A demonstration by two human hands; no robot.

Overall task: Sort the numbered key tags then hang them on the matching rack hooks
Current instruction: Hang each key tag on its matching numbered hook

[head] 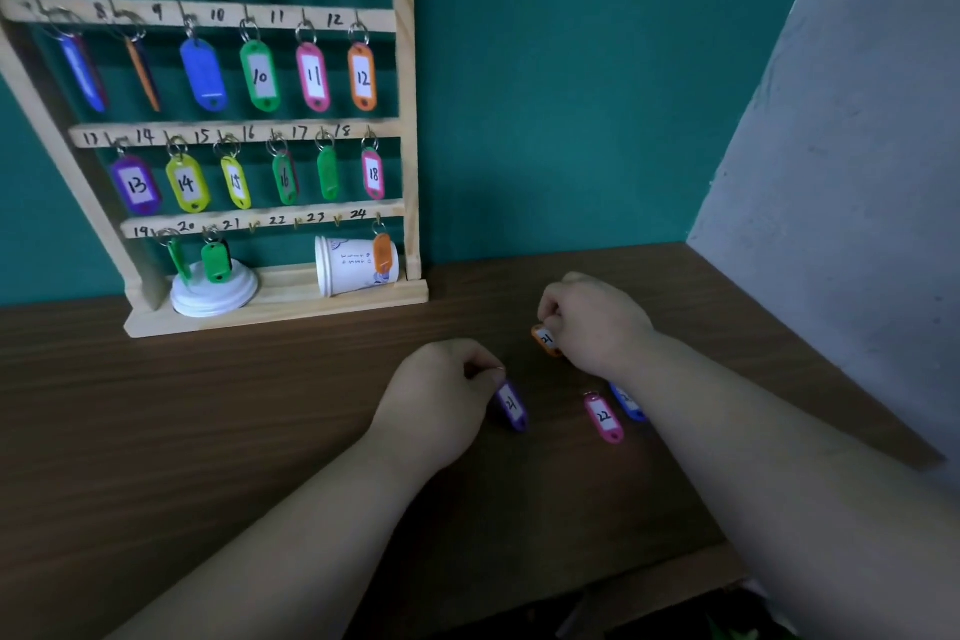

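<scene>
purple tag (511,405), orange tag (545,339) in hands (441,395)

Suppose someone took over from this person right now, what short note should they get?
Left hand pinches the ring end of the purple tag on the table.
Right hand holds an orange tag; its number is hard to read.
Pink tag 22 and a blue tag, partly under the right forearm, lie on the table.
Done: the rack has its visible rows filled up to hook 20, and hook 24 has its tag.
Left: hooks 21, 22 and 23 are bare.
</scene>
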